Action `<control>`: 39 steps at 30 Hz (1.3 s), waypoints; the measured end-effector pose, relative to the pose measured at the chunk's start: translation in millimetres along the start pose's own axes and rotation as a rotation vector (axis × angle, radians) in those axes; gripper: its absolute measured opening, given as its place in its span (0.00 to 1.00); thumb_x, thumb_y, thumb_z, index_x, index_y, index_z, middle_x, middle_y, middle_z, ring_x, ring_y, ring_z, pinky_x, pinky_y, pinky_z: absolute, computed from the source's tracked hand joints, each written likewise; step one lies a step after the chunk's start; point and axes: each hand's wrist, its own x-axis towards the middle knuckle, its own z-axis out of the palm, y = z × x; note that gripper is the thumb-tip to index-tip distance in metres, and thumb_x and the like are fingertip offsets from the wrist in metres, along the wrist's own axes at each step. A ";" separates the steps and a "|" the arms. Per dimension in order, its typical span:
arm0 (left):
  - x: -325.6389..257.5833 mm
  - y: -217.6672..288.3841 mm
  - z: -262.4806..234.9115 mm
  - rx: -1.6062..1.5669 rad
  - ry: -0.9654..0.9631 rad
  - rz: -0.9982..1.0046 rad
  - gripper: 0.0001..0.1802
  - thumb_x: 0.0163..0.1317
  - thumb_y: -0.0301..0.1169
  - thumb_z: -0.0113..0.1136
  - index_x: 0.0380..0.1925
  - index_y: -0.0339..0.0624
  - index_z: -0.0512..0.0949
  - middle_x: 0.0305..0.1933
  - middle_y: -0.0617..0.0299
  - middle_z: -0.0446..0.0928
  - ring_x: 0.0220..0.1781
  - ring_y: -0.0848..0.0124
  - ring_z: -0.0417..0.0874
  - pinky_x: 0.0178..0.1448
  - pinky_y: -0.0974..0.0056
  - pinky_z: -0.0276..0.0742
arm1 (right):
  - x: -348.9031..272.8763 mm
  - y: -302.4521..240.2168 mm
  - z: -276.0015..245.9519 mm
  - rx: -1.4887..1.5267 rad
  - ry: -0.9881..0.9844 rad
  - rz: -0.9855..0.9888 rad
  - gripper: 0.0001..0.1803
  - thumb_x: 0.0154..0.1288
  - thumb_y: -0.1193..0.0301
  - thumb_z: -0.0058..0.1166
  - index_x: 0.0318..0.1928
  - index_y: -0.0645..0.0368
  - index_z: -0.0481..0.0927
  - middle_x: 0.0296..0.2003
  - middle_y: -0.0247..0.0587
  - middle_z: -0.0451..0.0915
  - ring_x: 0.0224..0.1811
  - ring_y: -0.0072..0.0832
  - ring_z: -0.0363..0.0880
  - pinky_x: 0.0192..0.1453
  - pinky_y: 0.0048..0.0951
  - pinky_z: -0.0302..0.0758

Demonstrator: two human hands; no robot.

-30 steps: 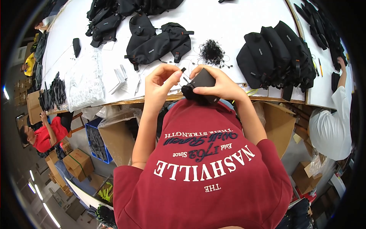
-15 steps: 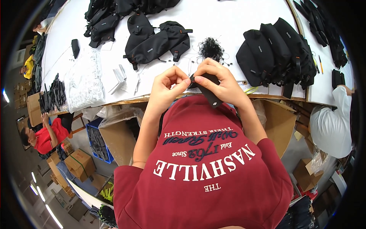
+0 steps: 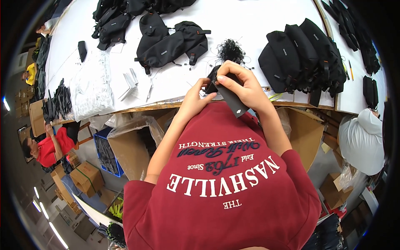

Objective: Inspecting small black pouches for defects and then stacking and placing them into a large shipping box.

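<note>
My right hand (image 3: 243, 83) pinches a flat black hang tag (image 3: 231, 100) near its upper end; the tag slants down toward my shirt. My left hand (image 3: 196, 96) is curled around a small black fabric piece (image 3: 212, 78), just left of the tag, with thumb and fingers on either side of it. My hands hide most of that piece, so its full shape cannot be made out. Just beyond my right hand, a tangled heap of black tag strings (image 3: 231, 51) lies on the white table (image 3: 250, 21).
Black bags lie ahead (image 3: 173, 43), and a row of black pouches (image 3: 287, 56) sits at right. White folded papers (image 3: 130, 82) and a clear plastic-wrapped stack (image 3: 92, 89) lie at left. Open cardboard boxes (image 3: 302, 135) stand below the table edge. Co-workers sit left (image 3: 56, 146) and right (image 3: 361, 141).
My left hand has opened from its pinch and moved down and right, around the black fabric piece. My right hand has shifted slightly right with the hang tag.
</note>
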 end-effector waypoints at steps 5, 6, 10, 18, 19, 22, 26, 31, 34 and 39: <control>35.3 -6.7 9.4 0.066 0.028 0.141 0.10 0.57 0.28 0.62 0.37 0.35 0.78 0.33 0.52 0.82 0.38 0.63 0.83 0.45 0.63 0.75 | -8.7 0.4 -9.9 0.150 0.096 0.098 0.07 0.69 0.71 0.49 0.34 0.62 0.74 0.32 0.30 0.73 0.37 0.15 0.70 0.45 0.18 0.66; 39.2 -12.4 12.3 0.067 0.027 0.143 0.10 0.57 0.28 0.62 0.37 0.35 0.78 0.33 0.52 0.82 0.38 0.63 0.83 0.45 0.63 0.75 | -11.0 -1.6 -12.6 0.213 0.148 0.164 0.08 0.69 0.70 0.49 0.34 0.61 0.75 0.32 0.29 0.74 0.37 0.14 0.70 0.45 0.17 0.66; 51.0 -35.1 20.6 -0.058 -0.013 0.090 0.10 0.59 0.29 0.60 0.37 0.32 0.77 0.31 0.50 0.80 0.34 0.65 0.81 0.42 0.65 0.73 | -24.9 3.4 -33.3 0.210 0.245 0.244 0.08 0.69 0.69 0.49 0.35 0.60 0.75 0.31 0.27 0.75 0.37 0.11 0.70 0.45 0.15 0.66; 35.3 0.1 -29.4 -0.151 -0.020 0.058 0.11 0.61 0.32 0.61 0.36 0.35 0.74 0.28 0.60 0.77 0.31 0.77 0.73 0.38 0.69 0.70 | -72.9 -21.0 -81.7 0.134 0.229 0.288 0.27 0.50 0.74 0.65 0.52 0.57 0.72 0.42 0.34 0.71 0.47 0.20 0.70 0.54 0.20 0.64; 29.7 15.1 -35.4 -0.129 -0.045 0.026 0.12 0.59 0.32 0.64 0.35 0.36 0.74 0.27 0.60 0.77 0.31 0.77 0.74 0.38 0.69 0.71 | -77.5 -22.5 -85.0 0.107 0.243 0.280 0.30 0.48 0.73 0.66 0.54 0.56 0.71 0.41 0.35 0.70 0.45 0.20 0.70 0.53 0.18 0.65; 17.1 33.2 -45.2 0.006 -0.104 0.003 0.14 0.54 0.33 0.68 0.34 0.35 0.75 0.26 0.59 0.77 0.30 0.75 0.76 0.39 0.68 0.71 | -84.4 -26.9 -93.5 0.069 0.325 0.307 0.30 0.48 0.74 0.66 0.54 0.56 0.71 0.41 0.35 0.71 0.44 0.19 0.71 0.51 0.18 0.66; 13.5 27.7 -39.1 0.167 -0.176 0.040 0.15 0.50 0.32 0.70 0.31 0.34 0.77 0.28 0.54 0.79 0.31 0.64 0.80 0.40 0.65 0.74 | -89.8 -25.5 -102.5 0.072 0.281 0.318 0.27 0.49 0.74 0.66 0.52 0.58 0.72 0.41 0.36 0.71 0.43 0.18 0.71 0.51 0.18 0.68; 7.5 15.2 -29.8 0.360 -0.146 0.185 0.13 0.50 0.31 0.68 0.33 0.35 0.79 0.31 0.52 0.80 0.34 0.58 0.80 0.41 0.62 0.74 | -92.4 -23.8 -102.1 0.042 0.257 0.323 0.25 0.50 0.74 0.66 0.50 0.59 0.73 0.41 0.36 0.72 0.43 0.17 0.71 0.51 0.17 0.67; 5.3 13.1 -28.1 0.309 -0.126 0.180 0.11 0.51 0.30 0.67 0.33 0.36 0.80 0.32 0.52 0.80 0.35 0.57 0.80 0.42 0.61 0.74 | -97.7 -21.4 -104.6 0.038 0.250 0.330 0.25 0.50 0.74 0.66 0.50 0.59 0.73 0.41 0.36 0.72 0.43 0.17 0.71 0.51 0.17 0.67; 0.8 12.9 -31.9 0.246 -0.091 0.086 0.09 0.52 0.29 0.65 0.33 0.37 0.80 0.31 0.52 0.79 0.33 0.56 0.79 0.40 0.59 0.74 | -100.9 -23.2 -104.4 0.036 0.223 0.331 0.25 0.50 0.74 0.66 0.50 0.60 0.73 0.40 0.35 0.72 0.42 0.17 0.72 0.49 0.16 0.68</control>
